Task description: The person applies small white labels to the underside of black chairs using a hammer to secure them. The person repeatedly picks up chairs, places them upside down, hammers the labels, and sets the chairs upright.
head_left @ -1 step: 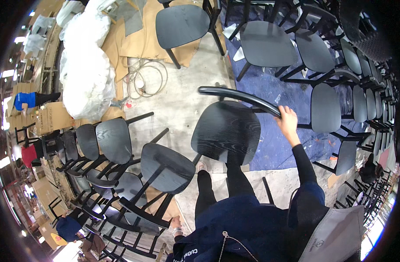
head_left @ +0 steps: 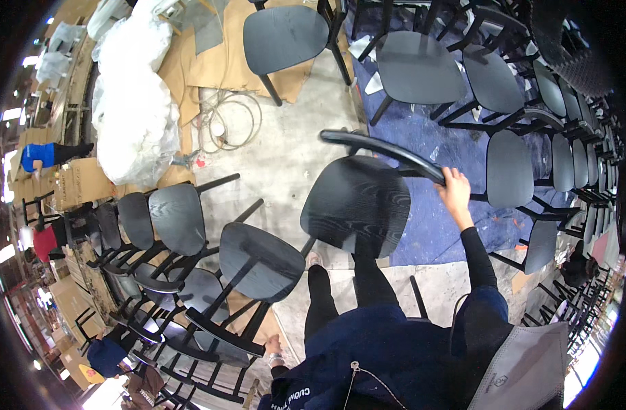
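Observation:
My right hand [head_left: 455,197] is closed round the right end of the curved black backrest of a chair [head_left: 354,208]. This chair stands in front of my legs, its seat showing wood grain and its backrest on the far side. My left hand [head_left: 274,346] hangs low beside my body, fingers loosely extended, close to the backrest end of another black chair [head_left: 261,263]. It holds nothing that I can see; whether it touches that backrest I cannot tell.
Several black chairs [head_left: 178,220] crowd the left, and more black chairs [head_left: 421,68] stand in rows at the right on a blue sheet [head_left: 429,236]. Ahead lie a coiled hose [head_left: 234,123], cardboard [head_left: 207,72] and plastic-wrapped goods [head_left: 131,116]. Other people [head_left: 39,157] are at the far left.
The backrest and my right hand have shifted slightly to the right, and the chair seat has shifted a little with them. My left hand is nearly unchanged.

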A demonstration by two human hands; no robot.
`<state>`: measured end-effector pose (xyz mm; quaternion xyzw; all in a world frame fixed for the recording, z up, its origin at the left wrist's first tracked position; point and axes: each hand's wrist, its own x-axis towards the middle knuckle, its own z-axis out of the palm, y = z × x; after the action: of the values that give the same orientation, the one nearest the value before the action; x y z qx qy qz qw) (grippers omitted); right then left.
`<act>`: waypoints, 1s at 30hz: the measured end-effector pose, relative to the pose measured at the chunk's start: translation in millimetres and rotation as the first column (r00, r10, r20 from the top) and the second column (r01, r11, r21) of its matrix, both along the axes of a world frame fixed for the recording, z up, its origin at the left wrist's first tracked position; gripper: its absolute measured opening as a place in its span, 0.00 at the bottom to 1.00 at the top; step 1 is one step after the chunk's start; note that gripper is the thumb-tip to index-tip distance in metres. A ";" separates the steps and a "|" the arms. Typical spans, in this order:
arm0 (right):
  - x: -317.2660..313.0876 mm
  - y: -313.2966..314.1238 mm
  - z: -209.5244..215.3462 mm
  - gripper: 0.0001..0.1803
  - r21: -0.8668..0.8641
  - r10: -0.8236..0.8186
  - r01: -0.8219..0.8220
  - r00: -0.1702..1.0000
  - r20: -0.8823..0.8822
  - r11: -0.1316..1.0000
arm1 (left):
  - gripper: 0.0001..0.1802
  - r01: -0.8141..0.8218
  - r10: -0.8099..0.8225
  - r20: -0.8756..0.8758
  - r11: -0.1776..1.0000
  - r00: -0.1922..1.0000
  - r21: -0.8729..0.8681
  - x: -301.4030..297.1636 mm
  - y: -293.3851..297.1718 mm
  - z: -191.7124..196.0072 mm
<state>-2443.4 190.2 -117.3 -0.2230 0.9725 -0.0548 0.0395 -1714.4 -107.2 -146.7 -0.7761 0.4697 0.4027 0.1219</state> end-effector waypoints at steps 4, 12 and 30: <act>-34.2 82.2 -36.1 0.28 0.071 -0.141 0.135 0.985 0.095 0.988 | 0.14 0.105 -0.106 -0.017 0.991 0.994 -0.079 -9.4 -41.0 -13.8; -79.5 110.2 -94.8 0.36 0.152 -0.321 0.332 0.942 -0.093 0.931 | 0.13 -0.099 0.098 0.020 0.993 0.995 0.061 -19.4 0.4 -21.2; -282.9 177.9 -156.8 0.45 0.113 -0.136 0.165 0.964 -0.230 0.980 | 0.10 0.357 -0.355 0.108 0.934 0.929 -0.002 -19.3 14.5 35.4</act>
<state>-2726.3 368.1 -274.1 -0.1500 0.9865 0.0312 -0.0586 -1733.8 -92.7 -111.3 -0.6996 0.5998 0.3273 0.2091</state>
